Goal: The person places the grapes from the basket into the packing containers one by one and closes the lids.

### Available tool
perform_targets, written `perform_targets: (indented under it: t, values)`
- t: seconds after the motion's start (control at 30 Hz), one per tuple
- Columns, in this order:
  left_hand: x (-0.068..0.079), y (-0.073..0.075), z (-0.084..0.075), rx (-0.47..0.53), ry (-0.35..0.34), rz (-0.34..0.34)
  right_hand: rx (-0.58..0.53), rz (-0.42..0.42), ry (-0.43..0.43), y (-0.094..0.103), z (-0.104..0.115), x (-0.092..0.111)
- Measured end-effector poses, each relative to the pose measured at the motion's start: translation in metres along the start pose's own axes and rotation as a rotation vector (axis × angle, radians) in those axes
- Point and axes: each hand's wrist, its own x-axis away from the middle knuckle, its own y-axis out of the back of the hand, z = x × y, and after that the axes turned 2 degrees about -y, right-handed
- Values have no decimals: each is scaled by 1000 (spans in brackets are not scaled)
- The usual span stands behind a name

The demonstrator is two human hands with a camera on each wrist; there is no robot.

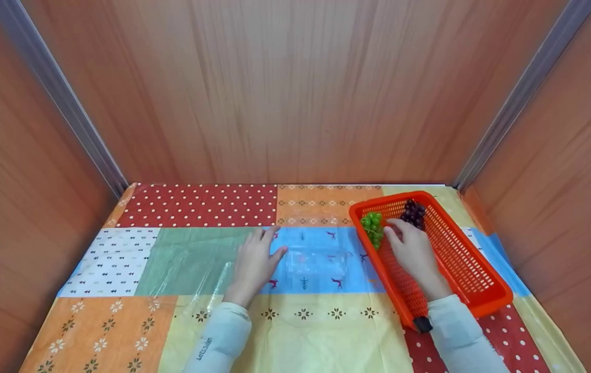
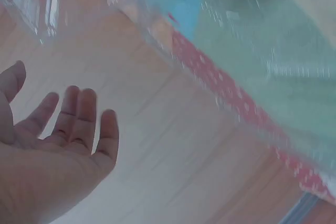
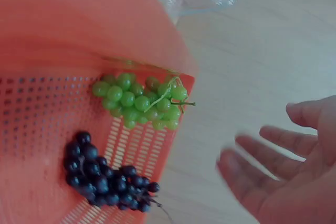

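A bunch of green grapes (image 1: 373,228) lies at the far left corner inside an orange-red basket (image 1: 482,305). Dark purple grapes (image 3: 105,179) lie beside it in the same basket. My right hand (image 1: 413,251) is over the basket, close to the green grapes, its fingers loosely bent and apart from the fruit in the right wrist view. To the left, my left hand (image 1: 255,264) hovers over the cloth with fingers spread and nothing in them. Just right of it sits a clear plastic box (image 1: 316,261), faint against the blue patch.
A patchwork tablecloth (image 1: 197,204) under a clear, shiny sheet covers the table. Wood-grain panels (image 1: 285,93) close in the back and both sides, joined by grey metal strips (image 1: 62,98). A black piece (image 1: 422,325) sits on the basket's near corner.
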Motion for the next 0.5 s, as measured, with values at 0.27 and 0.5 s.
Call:
perform_targets:
  t: [0.27, 0.5]
  values:
    - [19, -24, -8, 111, 20, 88, -592, 230, -305, 19, -25, -30]
    - [29, -33, -13, 160, 44, 134, -794, 350, -513, 38, -57, -56]
